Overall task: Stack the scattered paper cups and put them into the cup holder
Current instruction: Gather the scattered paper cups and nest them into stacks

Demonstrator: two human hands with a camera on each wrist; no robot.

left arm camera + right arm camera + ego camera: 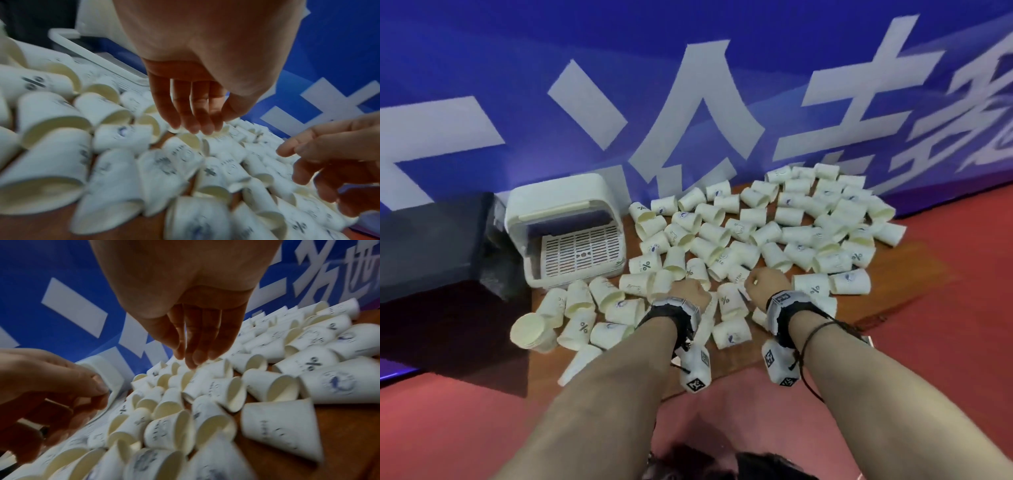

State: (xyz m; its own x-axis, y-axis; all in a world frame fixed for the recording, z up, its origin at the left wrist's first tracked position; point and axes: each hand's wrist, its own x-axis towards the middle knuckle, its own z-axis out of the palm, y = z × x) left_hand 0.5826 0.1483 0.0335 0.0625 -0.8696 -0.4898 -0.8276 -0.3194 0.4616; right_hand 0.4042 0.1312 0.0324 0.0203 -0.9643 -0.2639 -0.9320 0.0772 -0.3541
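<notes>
Several white paper cups (726, 236) lie on their sides across a brown board (893, 301). The white plastic cup holder (566, 229) stands open at the board's back left, with its slotted tray showing. My left hand (690, 291) hovers over the near cups, fingers (191, 126) hanging straight down, tips just above cup rims, holding nothing. Close to its right, my right hand (765, 281) also points down; its fingertips (193, 358) are at a cup's rim (213, 363). Nothing is gripped. A short nested stack of cups (530, 332) lies at the front left.
A blue banner (688, 85) with white characters stands right behind the cups. A black block (438, 246) sits left of the holder. Red floor (945, 377) surrounds the board. Cups reach the board's left and right edges.
</notes>
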